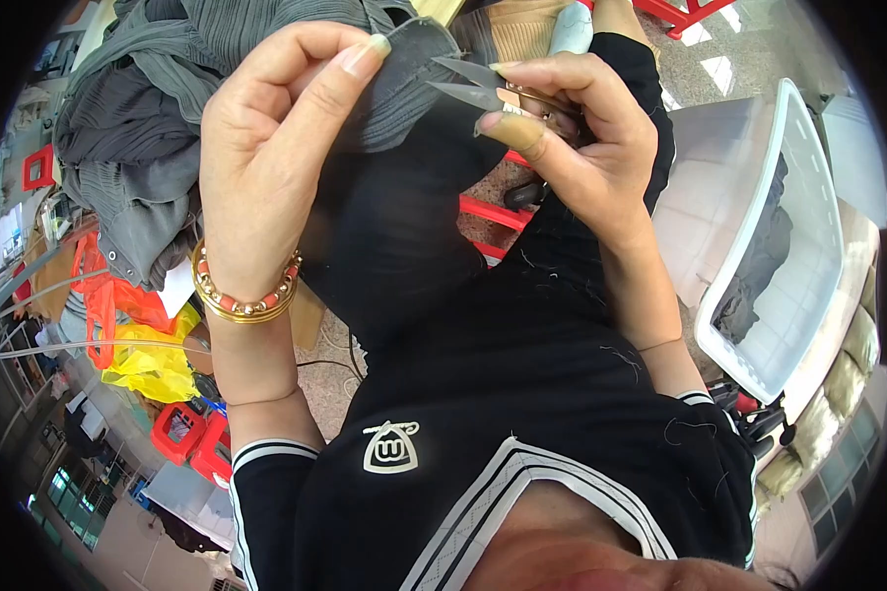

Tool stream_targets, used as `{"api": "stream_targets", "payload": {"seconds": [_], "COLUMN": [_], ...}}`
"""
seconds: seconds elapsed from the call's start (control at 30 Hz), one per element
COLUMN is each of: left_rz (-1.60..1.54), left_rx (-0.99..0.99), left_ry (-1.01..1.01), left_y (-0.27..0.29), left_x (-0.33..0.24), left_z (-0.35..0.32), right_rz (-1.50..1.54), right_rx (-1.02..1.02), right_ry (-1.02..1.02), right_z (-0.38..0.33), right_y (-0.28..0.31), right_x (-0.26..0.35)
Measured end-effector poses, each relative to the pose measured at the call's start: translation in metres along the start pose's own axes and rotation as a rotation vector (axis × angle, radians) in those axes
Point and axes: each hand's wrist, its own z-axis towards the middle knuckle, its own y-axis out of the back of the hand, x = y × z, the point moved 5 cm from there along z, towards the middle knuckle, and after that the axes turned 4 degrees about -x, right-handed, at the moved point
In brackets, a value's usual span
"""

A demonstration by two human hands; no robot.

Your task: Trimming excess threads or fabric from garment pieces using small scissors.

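My left hand (271, 148) pinches the edge of a grey ribbed garment (409, 103) between thumb and fingertips, holding that part up above my lap. In my right hand (596, 143) are small thread snips (471, 81), their two pointed blades spread apart and aimed leftward. The blade tips reach over the raised cloth beside its edge; whether they touch it I cannot tell. A cover or tape wraps my right thumb's tip. More of the grey ribbed cloth (133, 138) lies heaped at the far left, beyond my left hand.
To the right stands a white plastic bin (705, 325) with dark grey cloth (759, 261) inside. Red stool bars (493, 212) show past my lap. Orange (94, 286) and yellow plastic bags (148, 362) hang at the left, above red stools (177, 433).
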Motion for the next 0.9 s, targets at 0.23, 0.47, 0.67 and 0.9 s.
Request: {"api": "stream_targets", "payload": {"seconds": [0.23, 0.47, 0.67, 0.9], "left_rz": [0.005, -0.053, 0.041, 0.034], "left_rx": [0.012, 0.032, 0.004, 0.014], "left_ry": [0.016, 0.017, 0.073, 0.059], "left_y": [0.001, 0.0, 0.013, 0.012], "left_x": [0.001, 0.002, 0.014, 0.014], "left_z": [0.001, 0.001, 0.003, 0.004], "right_rz": [-0.121, -0.144, -0.157, -0.184], "right_rx": [0.005, -0.009, -0.003, 0.012], "right_ry": [0.085, 0.121, 0.135, 0.161], "right_z": [0.002, 0.003, 0.003, 0.002], "right_y": [0.0, 0.0, 0.0, -0.002], "right_x": [0.003, 0.007, 0.008, 0.008]}}
